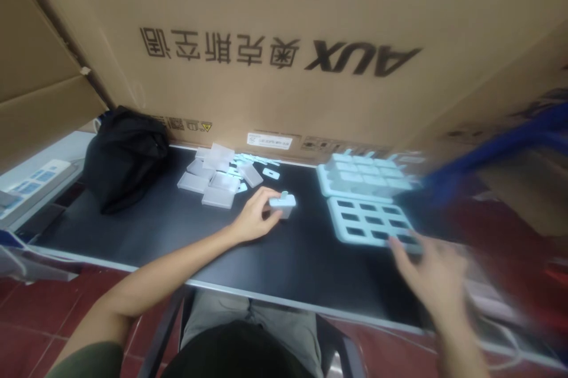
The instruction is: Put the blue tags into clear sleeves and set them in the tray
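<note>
My left hand (258,216) is closed around a small ice-pop mould (284,207), a whitish cup with a light-blue cap and a little tab on top. It is held over the middle of the black table. On the right, my right hand (437,271) is blurred, its thumb apart from the fingers, at the near right corner of a light-blue frame (349,240) with rows of rectangular holes. Whether it touches the frame I cannot tell. Behind that frame stands a light-blue mould tray (326,181) with several raised blocks and tabs.
Several translucent cups (219,181) lie piled beyond my left hand, with small light-blue pieces (271,173) beside them. A black cloth bag (124,159) sits at the left. A large cardboard box (284,94) walls off the back. A blurred blue bar (497,150) is at the right.
</note>
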Available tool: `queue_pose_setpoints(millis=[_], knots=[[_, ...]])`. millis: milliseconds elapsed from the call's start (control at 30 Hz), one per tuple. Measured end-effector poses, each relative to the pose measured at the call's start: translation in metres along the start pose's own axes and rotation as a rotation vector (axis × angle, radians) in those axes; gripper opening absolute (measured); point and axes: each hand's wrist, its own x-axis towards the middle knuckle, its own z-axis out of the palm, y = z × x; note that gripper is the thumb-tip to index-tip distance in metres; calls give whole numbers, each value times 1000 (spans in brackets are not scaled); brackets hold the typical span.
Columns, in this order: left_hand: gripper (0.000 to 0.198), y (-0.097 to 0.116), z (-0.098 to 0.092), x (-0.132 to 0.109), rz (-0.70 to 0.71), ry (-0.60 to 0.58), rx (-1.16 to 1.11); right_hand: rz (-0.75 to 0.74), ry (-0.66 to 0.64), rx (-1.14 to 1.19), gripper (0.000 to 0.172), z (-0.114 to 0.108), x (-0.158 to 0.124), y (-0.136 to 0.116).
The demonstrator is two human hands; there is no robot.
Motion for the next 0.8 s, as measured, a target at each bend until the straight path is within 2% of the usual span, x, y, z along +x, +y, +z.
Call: queue_pose_setpoints(millis=[133, 267, 367, 433, 500, 567, 633, 733, 800], knots=[[34, 3, 8, 11, 55, -22, 5, -68, -6, 148, 54, 7, 1, -51], [38, 2, 28, 20, 92, -67, -1, -3, 35, 427, 50, -8, 2, -100], [36, 5, 48, 27, 142, -109, -30, 11, -11, 649, 69, -19, 2, -141], [32, 9, 61, 33, 184, -140, -56, 21, -67, 661, 85, -21, 2, -161], [29, 12, 72, 39, 211, -164, -73, 75, -106, 630, 96, -20, 4, -169], [27, 13, 80, 46, 209, -169, -83, 115, -108, 622, 99, -19, 6, -163], [28, 12, 85, 51, 179, -151, -91, 122, -62, 561, 90, -22, 7, -141], [31, 7, 89, 56, 128, -121, -99, 129, 45, 254, 68, -35, 2, -82], [33, 3, 91, 57, 122, -138, -103, 189, 35, -5, 66, -46, -9, -31]])
